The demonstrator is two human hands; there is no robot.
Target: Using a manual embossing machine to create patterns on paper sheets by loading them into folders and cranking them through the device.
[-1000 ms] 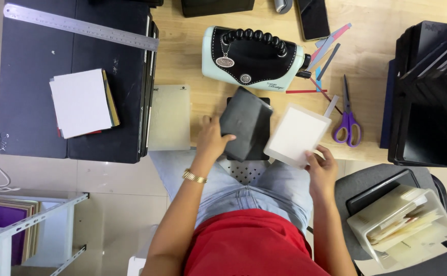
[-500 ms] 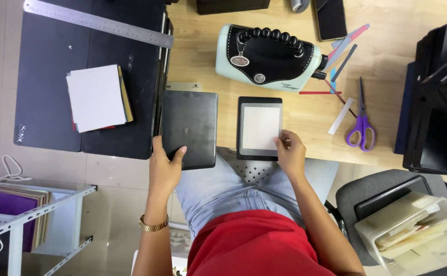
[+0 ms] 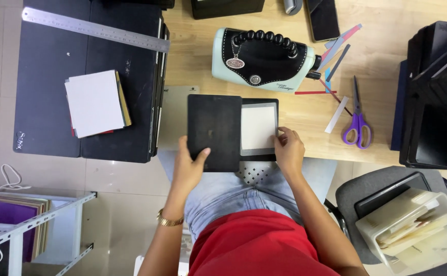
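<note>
At the far left of the frame a white metal rack (image 3: 34,225) holds purple and tan sheets; above it a dark cutting mat (image 3: 44,102) carries a steel ruler (image 3: 93,29) along its top and a stack of white cards (image 3: 95,102) near its middle. Moving right, the left hand (image 3: 187,168) grips the lower edge of a black plate (image 3: 214,132), thumb laid on its face and the other fingers hidden beneath it; the plate sits at the table's near edge in the centre of the frame, its right side overlapping a black frame with a white card (image 3: 258,128). The right hand (image 3: 289,149) rests its curled fingertips on that frame's right border, pressing rather than clasping. Above them lies a mint and black case with a beaded handle (image 3: 264,53); further right are coloured paper strips (image 3: 336,51), purple scissors (image 3: 357,122) and black file trays (image 3: 435,97).

The plate looks stiff, flat and fairly light, its surface smooth enough to slide; an edge grip with thumb on top seems the sound hold; the card inside would likely crease if pinched.

Half a second ago the plate lay apart, to the left of the frame; it now overlaps the frame's left side, and the right hand has shifted from the bottom edge to the right edge.
</note>
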